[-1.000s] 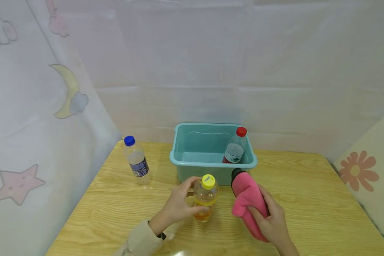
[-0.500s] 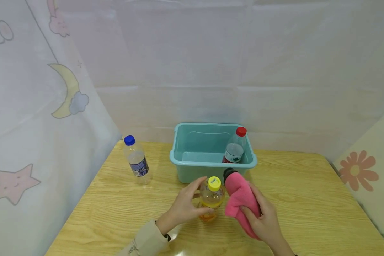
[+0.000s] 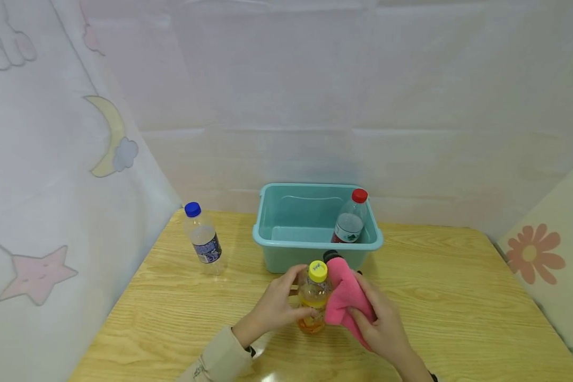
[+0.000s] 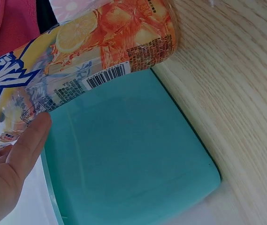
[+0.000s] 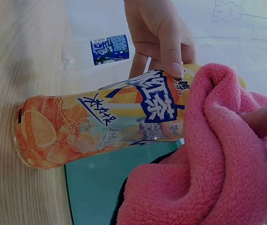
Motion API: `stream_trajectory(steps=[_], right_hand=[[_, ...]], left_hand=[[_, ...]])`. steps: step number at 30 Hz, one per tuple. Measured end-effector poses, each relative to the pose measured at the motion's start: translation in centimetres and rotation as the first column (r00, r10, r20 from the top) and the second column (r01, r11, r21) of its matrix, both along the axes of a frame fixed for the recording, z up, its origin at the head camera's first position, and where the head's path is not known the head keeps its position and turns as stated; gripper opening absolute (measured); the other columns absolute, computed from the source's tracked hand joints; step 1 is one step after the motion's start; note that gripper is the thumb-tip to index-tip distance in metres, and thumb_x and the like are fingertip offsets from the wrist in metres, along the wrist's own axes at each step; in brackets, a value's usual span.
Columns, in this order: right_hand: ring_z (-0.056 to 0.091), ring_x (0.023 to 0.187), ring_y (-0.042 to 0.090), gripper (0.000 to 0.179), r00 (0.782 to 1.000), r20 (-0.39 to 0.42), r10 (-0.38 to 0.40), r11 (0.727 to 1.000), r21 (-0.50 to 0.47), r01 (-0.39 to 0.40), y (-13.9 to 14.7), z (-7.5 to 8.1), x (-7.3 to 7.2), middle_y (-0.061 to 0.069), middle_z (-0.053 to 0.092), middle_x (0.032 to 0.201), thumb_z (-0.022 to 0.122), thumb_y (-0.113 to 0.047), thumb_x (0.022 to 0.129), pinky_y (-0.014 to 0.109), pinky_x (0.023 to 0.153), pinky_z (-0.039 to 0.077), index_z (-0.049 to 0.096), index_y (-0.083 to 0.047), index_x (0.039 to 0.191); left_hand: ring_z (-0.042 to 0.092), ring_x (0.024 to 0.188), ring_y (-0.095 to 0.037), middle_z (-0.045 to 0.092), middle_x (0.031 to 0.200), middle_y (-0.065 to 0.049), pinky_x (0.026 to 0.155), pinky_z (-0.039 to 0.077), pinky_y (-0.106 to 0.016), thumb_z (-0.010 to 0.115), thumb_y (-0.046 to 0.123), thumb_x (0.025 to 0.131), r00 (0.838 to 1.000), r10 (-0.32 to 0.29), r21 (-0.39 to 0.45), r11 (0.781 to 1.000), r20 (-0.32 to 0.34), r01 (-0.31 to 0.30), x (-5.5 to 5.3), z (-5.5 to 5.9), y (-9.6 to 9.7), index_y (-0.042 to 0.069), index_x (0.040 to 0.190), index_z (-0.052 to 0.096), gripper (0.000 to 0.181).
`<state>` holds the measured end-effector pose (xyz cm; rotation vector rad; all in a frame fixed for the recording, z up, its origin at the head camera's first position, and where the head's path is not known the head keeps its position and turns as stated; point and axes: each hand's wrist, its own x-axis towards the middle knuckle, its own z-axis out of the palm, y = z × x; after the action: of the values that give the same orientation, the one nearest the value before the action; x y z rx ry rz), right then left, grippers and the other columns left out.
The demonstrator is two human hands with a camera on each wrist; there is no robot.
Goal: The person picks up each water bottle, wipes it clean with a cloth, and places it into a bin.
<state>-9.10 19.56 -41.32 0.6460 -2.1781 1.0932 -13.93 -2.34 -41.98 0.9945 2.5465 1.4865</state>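
In the head view my left hand grips a drink bottle with a yellow cap, thumb across its near side. The bottle stands upright in front of the teal bin, and its orange label with lemon pictures shows large in the left wrist view. My right hand holds a bunched pink fleece cloth with black edging, thumb pressed into the folds. Seen from the right wrist, the cloth overlaps the upper part of the bottle, and the left fingers lie by its shoulder.
A teal bin stands at the back middle of the wooden table. Inside its right end leans a red-capped bottle. To the left stands a blue-capped bottle. A pale printed curtain hangs behind the table.
My right hand has moved left with the cloth, closing the gap to the yellow-capped bottle. The left hand and that bottle have shifted slightly right over the last second.
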Motion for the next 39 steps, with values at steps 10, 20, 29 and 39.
stream_trajectory(steps=[10, 20, 29, 39], right_hand=[[0.058, 0.096, 0.016, 0.074, 0.995, 0.089, -0.038, 0.997, 0.07, 0.032, -0.5, 0.4, 0.2, 0.008, 0.06, 0.113, 0.073, 0.017, 0.062, 0.012, 0.084, 0.043, 0.05, -0.004, 0.128], [0.059, 0.097, 0.021, 0.066, 0.98, 0.175, -0.089, 0.987, 0.151, 0.063, -0.9, -0.1, 0.0, 0.007, 0.063, 0.107, 0.072, 0.017, 0.063, 0.038, 0.076, 0.053, 0.054, -0.001, 0.124], [0.06, 0.094, 0.025, 0.058, 0.963, 0.258, -0.077, 0.996, 0.07, 0.061, -1.6, -1.8, 0.0, 0.012, 0.063, 0.105, 0.066, 0.02, 0.064, 0.038, 0.075, 0.053, 0.055, 0.006, 0.119], [0.057, 0.101, 0.031, 0.054, 0.892, 0.451, -0.035, 0.999, -0.006, 0.042, -2.0, -3.9, -0.6, 0.02, 0.06, 0.111, 0.06, 0.019, 0.07, 0.043, 0.082, 0.05, 0.05, 0.009, 0.123]], left_hand=[[0.054, 0.102, -0.018, 0.054, 0.108, -0.01, 0.08, 0.05, -0.024, 0.077, 0.022, 0.074, 1.0, -0.006, -0.028, 1.0, 0.001, 0.006, -0.2, 0.1, 0.1, 0.005, 0.131, 0.033, 0.074], [0.055, 0.101, -0.018, 0.054, 0.106, -0.006, 0.079, 0.05, -0.021, 0.078, 0.025, 0.072, 1.0, 0.012, -0.032, 0.999, 0.022, -0.011, -0.1, 0.3, 0.2, 0.007, 0.13, 0.035, 0.074], [0.055, 0.103, -0.021, 0.054, 0.111, -0.01, 0.079, 0.049, -0.02, 0.078, 0.025, 0.072, 0.998, 0.013, -0.008, 1.0, 0.056, -0.013, 0.0, 0.4, 0.1, 0.007, 0.129, 0.035, 0.074], [0.055, 0.104, -0.019, 0.055, 0.112, -0.012, 0.078, 0.05, -0.02, 0.079, 0.025, 0.071, 0.999, 0.009, 0.01, 1.0, 0.054, -0.009, -0.1, 0.3, 0.1, 0.009, 0.128, 0.036, 0.073]])
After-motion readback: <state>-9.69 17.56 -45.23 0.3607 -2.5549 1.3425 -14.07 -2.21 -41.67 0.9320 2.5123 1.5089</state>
